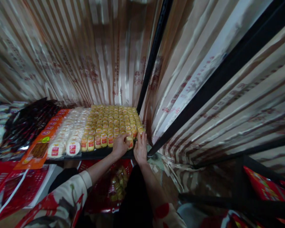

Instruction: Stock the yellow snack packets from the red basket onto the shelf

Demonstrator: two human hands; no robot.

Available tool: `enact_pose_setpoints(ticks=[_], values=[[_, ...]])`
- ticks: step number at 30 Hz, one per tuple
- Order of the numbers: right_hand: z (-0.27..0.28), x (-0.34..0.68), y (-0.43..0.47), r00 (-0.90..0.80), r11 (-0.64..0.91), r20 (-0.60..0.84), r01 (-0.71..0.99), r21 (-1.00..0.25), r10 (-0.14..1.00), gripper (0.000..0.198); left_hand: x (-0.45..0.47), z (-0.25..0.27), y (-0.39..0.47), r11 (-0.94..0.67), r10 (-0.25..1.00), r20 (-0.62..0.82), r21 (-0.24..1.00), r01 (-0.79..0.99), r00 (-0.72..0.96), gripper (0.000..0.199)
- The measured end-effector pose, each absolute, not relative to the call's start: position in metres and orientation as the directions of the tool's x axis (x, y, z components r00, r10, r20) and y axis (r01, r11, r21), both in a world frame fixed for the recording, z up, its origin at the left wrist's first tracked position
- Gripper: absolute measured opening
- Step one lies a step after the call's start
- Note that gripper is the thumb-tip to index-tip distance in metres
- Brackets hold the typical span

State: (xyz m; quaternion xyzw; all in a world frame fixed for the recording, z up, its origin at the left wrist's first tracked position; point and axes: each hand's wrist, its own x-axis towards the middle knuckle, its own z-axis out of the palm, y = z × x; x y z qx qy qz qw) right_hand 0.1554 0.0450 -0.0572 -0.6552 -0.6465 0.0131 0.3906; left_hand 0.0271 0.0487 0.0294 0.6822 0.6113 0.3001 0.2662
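Note:
Small yellow wrapped cakes (104, 122) with red-and-white labels stand in tight rows on a dark shelf (92, 155). At the front right of these rows, my left hand (120, 147) has its fingers curled round one wrapped cake (129, 142). My right hand (140, 148) lies against the right end of the rows, fingers stretched out and touching the last packets. Its palm side is partly hidden. To the left are two rows of white round wrapped cakes (73, 148).
An orange snack packet (36, 155) overhangs the shelf edge, beside dark packets (30, 123). Below sits a red basket (95, 202) holding more yellow packets (118, 185). Black posts (154, 57) stand before a pleated printed curtain (109, 53). Red packets (268, 186) lie at right.

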Motion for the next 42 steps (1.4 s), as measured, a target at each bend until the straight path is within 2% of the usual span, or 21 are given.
enact_pose_setpoints(ticks=[12, 15, 19, 24, 31, 42], values=[[-0.061, 0.159, 0.046, 0.278, 0.189, 0.469, 0.659, -0.728, 0.838, 0.055, 0.052, 0.034, 0.071, -0.210, 0.977, 0.178, 0.660, 0.722, 0.121, 0.035], [-0.060, 0.158, 0.045, 0.300, 0.193, 0.489, 0.659, -0.727, 0.819, 0.056, 0.058, 0.038, 0.071, -0.216, 0.976, 0.162, 0.621, 0.753, 0.146, 0.035], [-0.061, 0.156, 0.044, 0.300, 0.179, 0.507, 0.696, -0.696, 0.808, 0.054, 0.061, 0.042, 0.074, -0.227, 0.974, 0.112, 0.509, 0.830, 0.198, 0.034], [-0.062, 0.155, 0.043, 0.280, 0.171, 0.518, 0.730, -0.662, 0.808, 0.053, 0.062, 0.040, 0.080, -0.196, 0.981, 0.086, 0.436, 0.878, 0.176, 0.035], [-0.059, 0.160, 0.055, 0.303, 0.223, 0.538, 0.673, -0.705, 0.787, 0.057, 0.067, 0.028, 0.079, -0.303, 0.953, 0.167, 0.463, 0.833, 0.254, 0.035], [-0.064, 0.158, 0.049, 0.321, 0.184, 0.531, 0.697, -0.693, 0.784, 0.048, 0.064, 0.029, 0.078, -0.219, 0.975, 0.147, 0.567, 0.794, 0.164, 0.028]])
